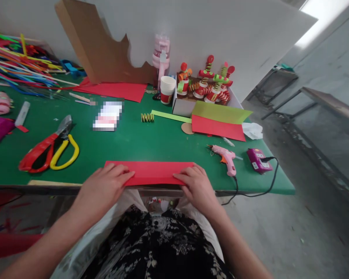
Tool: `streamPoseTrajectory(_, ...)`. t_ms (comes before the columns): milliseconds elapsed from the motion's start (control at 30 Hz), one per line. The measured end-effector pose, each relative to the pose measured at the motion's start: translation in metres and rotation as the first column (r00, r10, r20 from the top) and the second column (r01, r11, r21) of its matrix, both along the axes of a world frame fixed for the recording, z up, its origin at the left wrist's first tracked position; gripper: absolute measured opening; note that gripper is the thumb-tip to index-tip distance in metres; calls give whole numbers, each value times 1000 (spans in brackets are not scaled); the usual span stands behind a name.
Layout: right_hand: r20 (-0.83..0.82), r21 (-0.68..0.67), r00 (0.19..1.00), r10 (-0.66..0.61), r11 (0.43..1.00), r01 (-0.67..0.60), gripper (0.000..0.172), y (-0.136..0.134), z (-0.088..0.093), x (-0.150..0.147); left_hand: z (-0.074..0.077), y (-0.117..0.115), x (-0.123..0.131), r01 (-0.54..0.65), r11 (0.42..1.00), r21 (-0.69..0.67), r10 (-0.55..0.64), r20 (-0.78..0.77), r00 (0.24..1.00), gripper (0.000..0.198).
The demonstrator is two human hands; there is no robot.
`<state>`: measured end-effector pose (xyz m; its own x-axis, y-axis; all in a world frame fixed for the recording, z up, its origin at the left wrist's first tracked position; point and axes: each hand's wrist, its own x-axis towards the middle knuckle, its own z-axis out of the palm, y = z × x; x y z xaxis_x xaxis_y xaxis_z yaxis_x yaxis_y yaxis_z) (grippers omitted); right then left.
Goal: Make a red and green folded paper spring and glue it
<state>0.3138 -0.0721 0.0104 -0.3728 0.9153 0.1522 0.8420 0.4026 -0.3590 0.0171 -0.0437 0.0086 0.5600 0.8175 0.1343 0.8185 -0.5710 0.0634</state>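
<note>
Where the green table (139, 143) comes closest to the person, a folded red paper sheet (154, 172) lies flat along the near edge, its long side running left to right. The left hand (104, 186) rests palm down on the sheet's left end, wrist low, fingers stretched forward and slightly apart, pressing rather than gripping. The right hand (196, 186) lies the same way on the right end, its fingers flat and close together, the thumb along the paper's near edge. Neither hand clasps anything.

Just right of the sheet lies a pink glue gun (227, 159), its cord running to a purple socket block (258, 159). To the left lie red-handled shears (37, 153) and a yellow-handled tool (65, 153), touching each other.

Farther back, a stack of paper cups (167, 89) stands upright; whether anything is inside cannot be told. Beside it, an open box (182, 106) holds a row of red-and-green paper figures (209, 83). A pink bottle (160, 58) stands behind the cups, closed.
</note>
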Motion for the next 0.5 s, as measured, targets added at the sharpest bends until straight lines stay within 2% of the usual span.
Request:
streamPoseTrajectory(100,-193,-83,977,-89,994,74,23,6,-5,25,4,18,-27,-57,979,-198,86,140,986,37)
streamPoseTrajectory(200,-334,-123,921,-200,978,167,15,8,-13,38,8,33,-44,-83,904,-420,218,284,934,39)
streamPoseTrajectory(267,-380,-104,888,-257,966,235,16,7,-18,39,9,39,-48,-122,848,-516,332,338,881,42)
streamPoseTrajectory(367,-405,-60,862,-304,950,306,22,6,-23,36,7,39,-45,-205,816,-541,447,366,816,48)
streamPoseTrajectory(500,-351,-19,875,-334,936,350,29,10,-25,32,0,30,-36,-273,860,-431,440,354,826,49)
